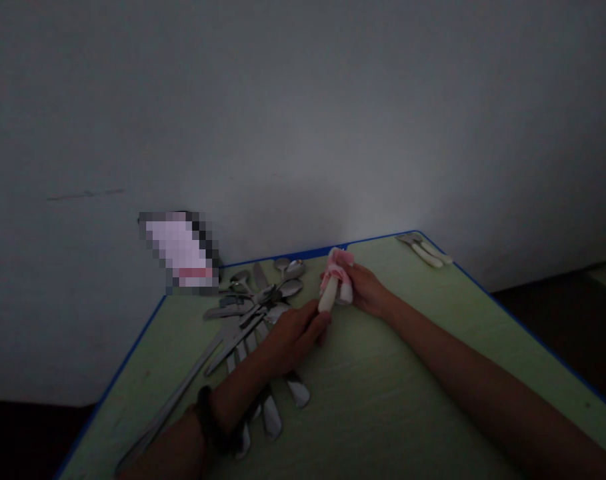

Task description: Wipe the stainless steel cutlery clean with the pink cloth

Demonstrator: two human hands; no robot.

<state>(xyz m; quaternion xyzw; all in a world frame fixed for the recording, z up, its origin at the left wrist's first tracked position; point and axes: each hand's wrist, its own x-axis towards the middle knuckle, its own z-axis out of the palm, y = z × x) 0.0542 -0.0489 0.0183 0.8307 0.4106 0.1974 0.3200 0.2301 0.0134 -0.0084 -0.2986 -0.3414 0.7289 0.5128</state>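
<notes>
My left hand (295, 337) grips the cream handle (327, 296) of a utensil near the middle of the table. The far end of that utensil is wrapped in a pink and white cloth (339, 270), so its head is hidden. Fingers of my right hand (365, 288) are closed on the cloth around it. Beside and partly beneath my left arm lies a pile of metal cutlery (255, 310), with several spoons and knives in it.
Two utensils with cream handles (427, 255) lie at the far right corner of the green table (383, 393). A blurred-out upright object (183, 250) stands at the far left corner, by the grey wall (303, 120).
</notes>
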